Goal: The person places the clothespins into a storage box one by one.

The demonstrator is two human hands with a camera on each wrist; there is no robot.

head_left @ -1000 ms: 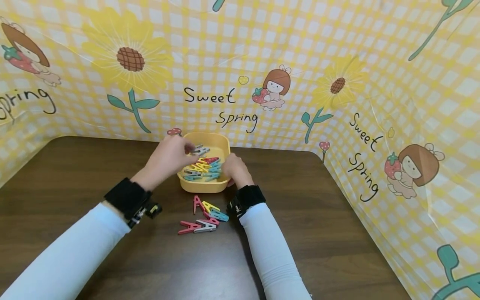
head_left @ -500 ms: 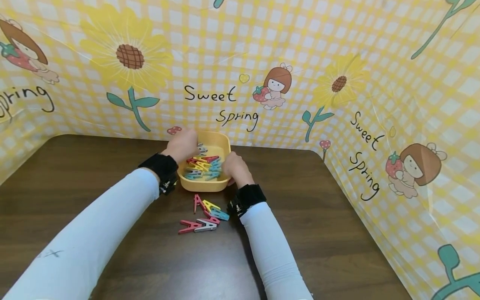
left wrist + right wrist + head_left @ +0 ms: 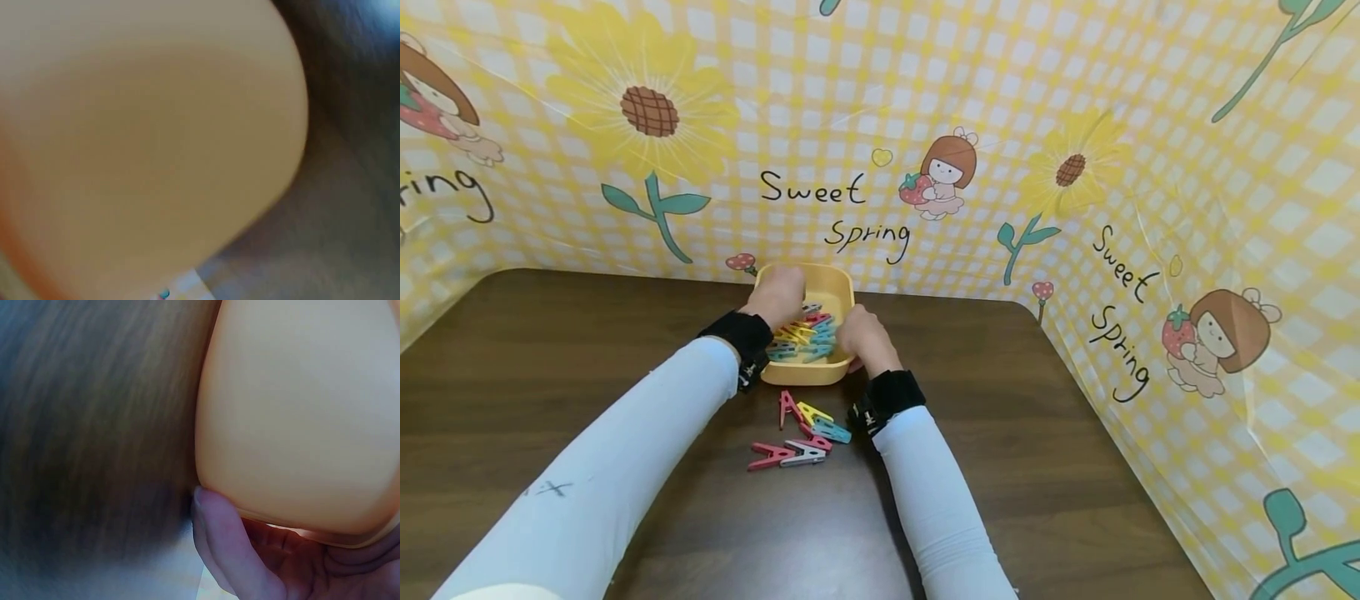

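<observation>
Gripping the yellow tub (image 3: pixel 808 372) of clothespins (image 3: pixel 805 336) near the table's (image 3: pixel 1075 467) far edge, the right hand (image 3: pixel 863 337) curls round its right rim; the left hand (image 3: pixel 781 293) rests at its left rim, grip unclear. Any move should stay level, clearing 6 or so loose pegs (image 3: pixel 801 433).

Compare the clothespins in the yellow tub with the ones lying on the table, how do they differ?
The clothespins in the yellow tub sit heaped between both hands; the clothespins on the table lie loose, untouched, nearer the person. The tub's heap looks larger than the table's handful. Both groups mix red, yellow, teal and grey.
</observation>
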